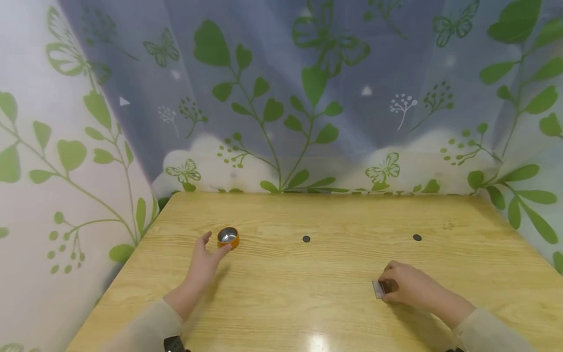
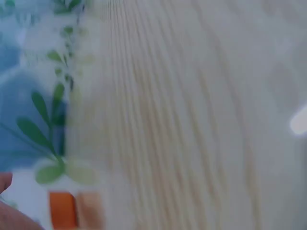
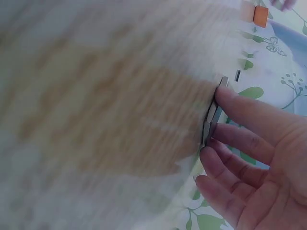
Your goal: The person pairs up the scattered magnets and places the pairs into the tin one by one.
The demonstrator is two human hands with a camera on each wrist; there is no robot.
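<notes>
A small round orange cup point(image 1: 228, 238) with a shiny metal inside stands on the left of the table. My left hand point(image 1: 205, 261) is beside it with thumb and fingers spread; the thumb tip is at the cup's near side, and contact is unclear. In the left wrist view the orange cup point(image 2: 63, 211) shows at the bottom, with part of the left hand point(image 2: 17, 218) at the corner. On the right, my right hand point(image 1: 411, 286) pinches a thin, flat grey piece point(image 1: 378, 289) between thumb and fingers. The right wrist view shows this piece point(image 3: 211, 115) edge-on.
Two small dark discs lie on the wooden table point(image 1: 281, 303): one disc point(image 1: 306, 239) near the middle, another disc point(image 1: 417, 237) beyond the right hand. A patterned curtain point(image 1: 272, 98) with green leaves and butterflies hangs behind the table and along its sides.
</notes>
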